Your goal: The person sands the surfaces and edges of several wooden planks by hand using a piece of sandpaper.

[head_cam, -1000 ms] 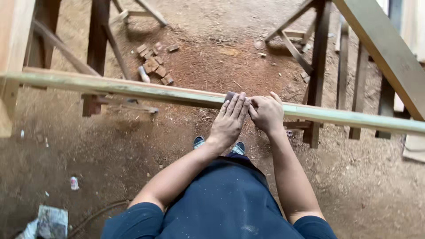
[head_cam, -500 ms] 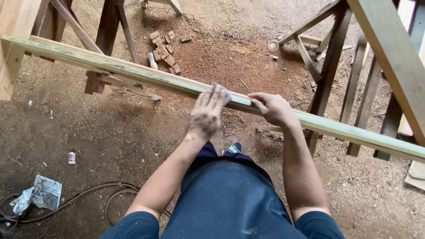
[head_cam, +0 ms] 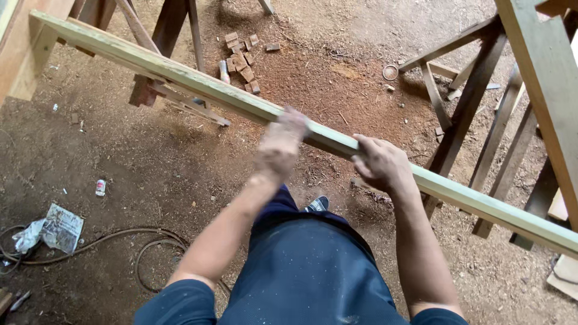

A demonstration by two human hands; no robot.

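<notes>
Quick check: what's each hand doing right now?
Left hand: blurred, on the beam; grip cannot be told.
Right hand: closed around the beam.

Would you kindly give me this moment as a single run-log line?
left hand: blurred, on long pale plank | right hand: gripping same plank | plank: slanting across view | ground: sawdust, wood blocks, cable
</notes>
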